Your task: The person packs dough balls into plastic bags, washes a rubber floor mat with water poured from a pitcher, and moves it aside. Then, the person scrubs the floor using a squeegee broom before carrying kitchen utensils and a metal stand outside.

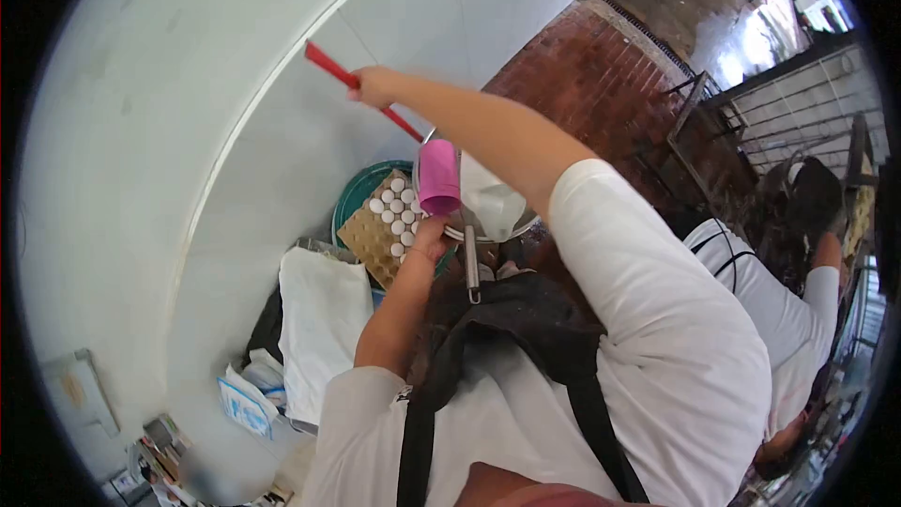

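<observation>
My right hand is closed around a long red handle, raised above the left side of a large metal bowl. The handle slants down toward the bowl, and its lower end is hidden behind a pink cup. Whether cup and handle are joined, I cannot tell. White material shows inside the bowl. At the near rim is my left hand, fingers closed on the bowl's edge beneath the cup. A metal utensil handle sticks out over the rim toward my apron.
Left of the bowl, white eggs and a cardboard egg tray rest on a green tub. A white sack lies nearer me. A pale wall curves along the left. Another person is at the right, over a red tiled floor.
</observation>
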`<state>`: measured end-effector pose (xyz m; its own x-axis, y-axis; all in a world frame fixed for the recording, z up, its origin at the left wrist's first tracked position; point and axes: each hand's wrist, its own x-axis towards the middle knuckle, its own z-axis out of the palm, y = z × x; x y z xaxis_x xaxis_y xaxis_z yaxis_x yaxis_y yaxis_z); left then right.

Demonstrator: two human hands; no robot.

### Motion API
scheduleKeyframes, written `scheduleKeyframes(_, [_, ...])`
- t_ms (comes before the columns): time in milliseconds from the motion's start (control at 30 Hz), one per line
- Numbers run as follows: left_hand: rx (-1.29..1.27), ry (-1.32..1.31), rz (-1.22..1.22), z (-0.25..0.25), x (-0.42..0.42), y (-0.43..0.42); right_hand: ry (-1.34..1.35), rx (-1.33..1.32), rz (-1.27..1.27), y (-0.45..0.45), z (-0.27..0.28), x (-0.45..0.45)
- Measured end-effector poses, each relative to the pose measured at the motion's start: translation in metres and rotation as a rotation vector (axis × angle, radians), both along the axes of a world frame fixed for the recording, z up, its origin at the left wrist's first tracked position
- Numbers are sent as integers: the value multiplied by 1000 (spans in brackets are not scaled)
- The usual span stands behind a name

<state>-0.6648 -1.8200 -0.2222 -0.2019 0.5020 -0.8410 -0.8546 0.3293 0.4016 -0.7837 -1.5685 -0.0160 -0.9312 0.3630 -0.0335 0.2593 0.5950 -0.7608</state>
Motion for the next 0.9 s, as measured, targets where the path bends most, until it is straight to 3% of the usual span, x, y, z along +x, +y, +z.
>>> scheduleKeyframes(100, [116,21,-230,9,-16,46,66,9,-21,-16,-23,-30])
scheduleKeyframes(167, [330,861,-563,17,-28,64,-25,-28,-45,-32,-15,-45])
scheduleKeyframes(233, [584,1707,-857,23,-35,88,47,-61,-31,-42,-26,-57])
scheduleKeyframes(300, [699,1833,-805,26,-44,118,-16,-61,24,-43,-24,-59])
scheduleKeyframes(367, [722,1573,-737,30,-51,141,-111,-120,-5,-43,0,-42])
scheduleKeyframes(433, [714,1227,-677,32,-60,160,-76,14,56,-32,23,-19])
scheduleKeyframes(533, [638,737,-591,29,-69,187,383,67,137,3,49,37])
scheduleKeyframes(633, [394,-36,-338,29,-76,209,623,-52,55,49,112,146])
scheduleKeyframes(700, [203,-16,-241,53,-64,235,531,-16,-95,98,136,219])
scheduleKeyframes(767, [68,23,-146,56,-53,263,558,-302,-380,143,127,284])
scheduleKeyframes(900, [127,98,-121,36,-39,328,586,-370,-766,245,72,398])
